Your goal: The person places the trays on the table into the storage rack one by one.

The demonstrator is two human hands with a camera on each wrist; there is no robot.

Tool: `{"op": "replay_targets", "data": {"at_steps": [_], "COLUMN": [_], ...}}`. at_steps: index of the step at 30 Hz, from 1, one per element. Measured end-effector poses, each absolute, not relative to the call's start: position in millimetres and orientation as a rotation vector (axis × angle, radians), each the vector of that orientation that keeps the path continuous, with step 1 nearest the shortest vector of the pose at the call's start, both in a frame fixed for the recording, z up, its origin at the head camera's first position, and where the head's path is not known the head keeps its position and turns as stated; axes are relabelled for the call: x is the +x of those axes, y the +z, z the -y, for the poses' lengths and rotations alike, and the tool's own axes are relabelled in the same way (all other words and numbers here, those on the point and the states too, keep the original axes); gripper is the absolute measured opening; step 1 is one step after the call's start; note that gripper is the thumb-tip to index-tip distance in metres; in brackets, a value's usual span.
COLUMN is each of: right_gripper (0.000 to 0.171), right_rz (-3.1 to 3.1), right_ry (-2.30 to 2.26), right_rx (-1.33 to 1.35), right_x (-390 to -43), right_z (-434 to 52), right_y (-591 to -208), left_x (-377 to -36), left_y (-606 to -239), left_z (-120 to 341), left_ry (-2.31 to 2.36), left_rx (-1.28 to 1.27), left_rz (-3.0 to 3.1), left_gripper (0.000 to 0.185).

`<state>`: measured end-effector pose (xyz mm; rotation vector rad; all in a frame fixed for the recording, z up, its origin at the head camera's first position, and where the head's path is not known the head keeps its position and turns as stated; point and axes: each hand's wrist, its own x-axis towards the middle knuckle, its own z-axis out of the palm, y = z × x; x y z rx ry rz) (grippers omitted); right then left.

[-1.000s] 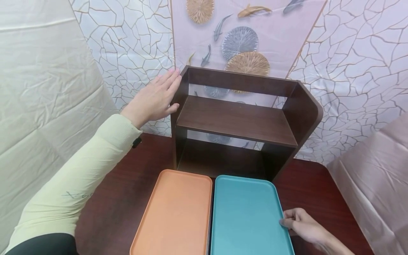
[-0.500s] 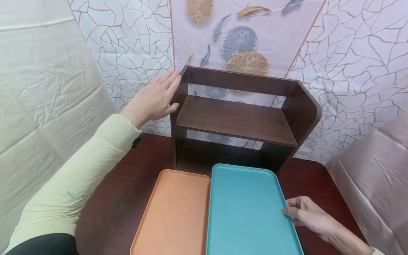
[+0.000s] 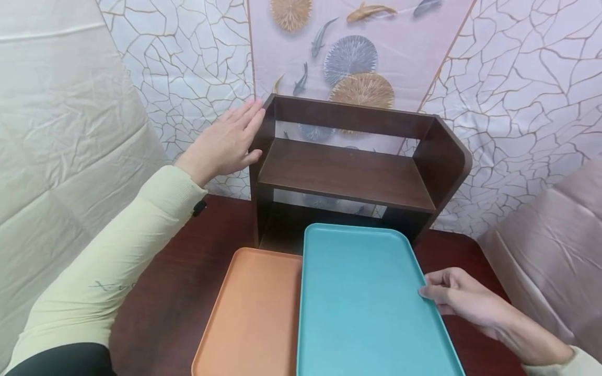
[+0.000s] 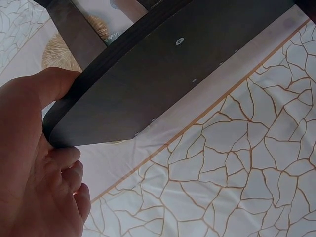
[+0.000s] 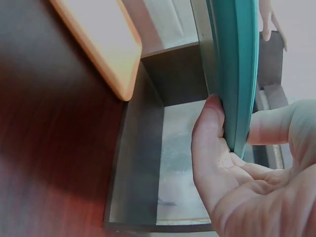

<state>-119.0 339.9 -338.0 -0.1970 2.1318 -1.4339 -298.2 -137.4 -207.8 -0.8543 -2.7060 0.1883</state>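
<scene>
My right hand (image 3: 475, 308) pinches a teal rectangular tray (image 3: 364, 297) by its right rim, thumb on top and fingers underneath. In the right wrist view the tray stands out above the table, seen edge-on. Its far end overlaps the lower compartment of a dark brown two-tier shelf (image 3: 345, 169) in the head view. My left hand (image 3: 221, 141) rests against the front edge of the shelf's left side panel (image 4: 148, 74), its fingers straight and the thumb spread. An orange tray (image 3: 254, 308) lies on the table to the left, its right side covered by the teal one.
The shelf stands on a dark red-brown table (image 3: 160, 292) against a patterned cloth backdrop (image 3: 202, 52) with fish and round motifs. A pale cloth (image 3: 70, 130) hangs at the left, and a pinkish cloth (image 3: 555, 235) at the right.
The teal tray has risen from beside the orange tray and moved toward the shelf, now overlapping the orange tray's right side. My right hand moved with it; the left stayed on the shelf.
</scene>
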Motion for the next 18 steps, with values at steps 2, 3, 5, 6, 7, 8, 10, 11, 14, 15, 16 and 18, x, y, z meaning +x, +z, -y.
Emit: {"op": "replay_targets", "data": {"at_steps": [2,3,5,6,7,8,10,11,14,15,16,18], "right_gripper": [0.034,0.033,0.03,0.029,0.029,0.028,0.028,0.029,0.03,0.03,0.029,0.029], "right_rz": [-2.14,-2.146,-2.151,-2.157,-2.162,-2.168,-2.18,-2.188,-2.204,-2.21,-2.218,-2.234], "right_ry": [-1.431,-1.429,-1.432,-1.433,-1.434,-1.435,-1.438,-1.435,-1.428,-1.425,-1.419,-1.409], "right_rx": [-0.208,-0.214,-0.226,-0.231,-0.234,-0.24,-0.249,-0.252,-0.267,-0.269,-0.268,-0.257], "right_x": [-119.3,-119.6,-120.5,-120.9,-121.2,-121.4,-121.8,-122.2,-123.8,-124.9,-126.1,-129.1], "right_z": [-337.6,-336.3,-334.1,-333.0,-332.0,-331.2,-329.7,-328.8,-326.6,-325.6,-324.6,-322.3], "right_y": [-331.4,-328.1,-322.0,-319.0,-316.0,-313.0,-307.0,-303.8,-293.7,-290.2,-286.7,-279.1], "left_x": [-298.0,-297.7,-297.0,-296.8,-296.8,-296.7,-297.0,-297.2,-297.8,-297.8,-297.8,-297.7], "left_y": [-207.2,-206.9,-206.6,-206.6,-206.7,-206.8,-207.2,-207.4,-208.2,-208.3,-208.5,-208.5], "left_z": [137.0,137.1,137.3,137.4,137.2,137.0,136.6,136.6,137.0,137.2,137.4,137.7], "left_ry": [0.181,0.181,0.179,0.177,0.177,0.178,0.174,0.172,0.164,0.162,0.16,0.16], "left_rx": [-0.857,-0.856,-0.854,-0.855,-0.856,-0.855,-0.857,-0.858,-0.861,-0.861,-0.86,-0.856], "left_rz": [2.707,2.707,2.707,2.706,2.705,2.703,2.701,2.7,2.695,2.694,2.695,2.698], "left_gripper": [0.082,0.082,0.082,0.082,0.082,0.081,0.081,0.081,0.081,0.081,0.081,0.082]}}
